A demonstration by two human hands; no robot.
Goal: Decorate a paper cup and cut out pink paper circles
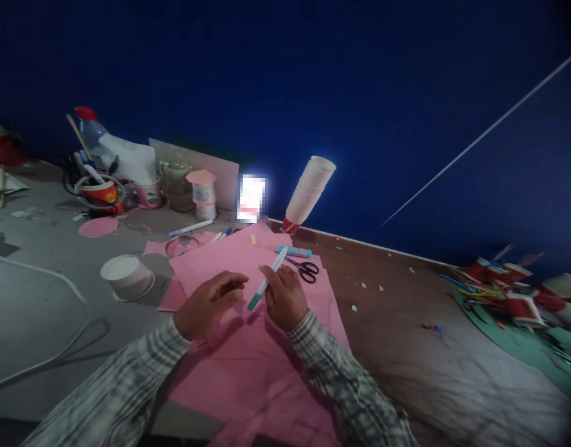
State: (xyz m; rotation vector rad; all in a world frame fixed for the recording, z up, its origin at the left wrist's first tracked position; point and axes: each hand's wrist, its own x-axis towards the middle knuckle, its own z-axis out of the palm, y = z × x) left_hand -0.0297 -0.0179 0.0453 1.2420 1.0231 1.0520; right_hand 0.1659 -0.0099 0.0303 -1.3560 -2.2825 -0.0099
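My right hand is closed around a white marker with a green cap, tilted with the green end low and toward the left. To its left, my left hand hovers with fingers loosely apart and nothing in them. Under both hands lie overlapping sheets of pink paper. Just beyond my right hand, black-handled scissors rest on the paper beside a light blue tube. An overturned white paper cup sits left of my left hand.
A leaning stack of paper cups stands by the blue wall. Back left are a glass mug, a decorated cup piece and a red tool cup. A white cable crosses the left; a cluttered green mat lies right.
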